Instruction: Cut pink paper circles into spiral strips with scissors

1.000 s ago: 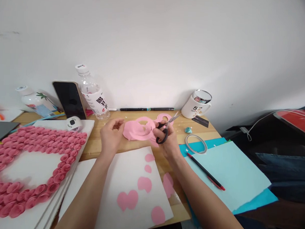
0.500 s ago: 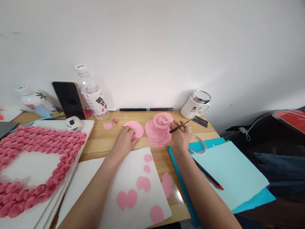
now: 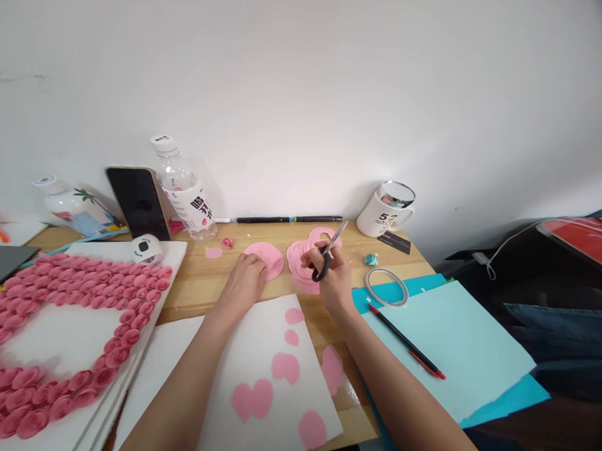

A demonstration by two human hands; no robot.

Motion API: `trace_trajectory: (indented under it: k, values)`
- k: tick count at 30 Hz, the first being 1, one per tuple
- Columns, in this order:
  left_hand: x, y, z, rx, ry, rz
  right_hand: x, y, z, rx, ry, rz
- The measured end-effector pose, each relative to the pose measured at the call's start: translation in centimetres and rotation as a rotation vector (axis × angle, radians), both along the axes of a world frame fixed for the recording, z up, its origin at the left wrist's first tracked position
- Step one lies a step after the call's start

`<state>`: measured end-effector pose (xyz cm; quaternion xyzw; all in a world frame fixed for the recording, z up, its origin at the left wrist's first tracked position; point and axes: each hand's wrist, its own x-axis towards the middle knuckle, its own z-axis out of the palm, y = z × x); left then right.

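Observation:
My left hand [image 3: 244, 281] has its fingers curled on the edge of a pink paper circle [image 3: 273, 254], which lies on the wooden desk. In my right hand [image 3: 337, 283] is a pair of scissors [image 3: 323, 264] with black handles, the metal blades pointing up and away. The right hand hovers at the right side of a pile of pink cut paper pieces [image 3: 296, 253], partly hiding it. Below the hands, a white sheet [image 3: 237, 355] carries several small pink paper scraps [image 3: 286, 368].
At left, a white board bears rows of pink paper roses [image 3: 89, 277]. Along the wall stand a phone [image 3: 140, 200], a water bottle [image 3: 188, 202] and a mug [image 3: 386, 212]. Right of my arm are a tape roll [image 3: 406, 293], a pen [image 3: 403, 339] and light blue paper [image 3: 467, 336].
My right hand has moved slightly left, and the scissors have swung so their blades point more upward. The left hand stays on the pink circle. The whole view has shifted slightly.

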<state>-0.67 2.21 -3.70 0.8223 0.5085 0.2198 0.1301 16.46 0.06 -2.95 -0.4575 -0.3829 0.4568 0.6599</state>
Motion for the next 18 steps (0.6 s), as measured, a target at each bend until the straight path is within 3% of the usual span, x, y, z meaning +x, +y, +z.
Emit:
trace_trajectory:
  k: [4,7,10,14,18]
  values:
    - [0.1,0.3,-0.4,-0.010,-0.103,0.175,-0.7,-0.4,-0.3,-0.064,0.060,0.238]
    - [0.1,0.4,-0.4,-0.004,-0.304,0.258,-1.1,-0.6,-0.4,-0.084,0.092,0.306]
    - [0.2,0.3,0.4,-0.020,-0.575,0.302,-1.3,-0.7,-0.2,-0.116,0.086,0.263]
    - [0.5,0.0,1.5,-0.215,-1.007,0.284,-1.3,-0.5,0.1,-0.105,0.111,0.115]
    - [0.7,-0.1,1.6,-0.336,-1.153,0.240,-0.9,-0.3,-0.3,-0.072,0.108,0.030]
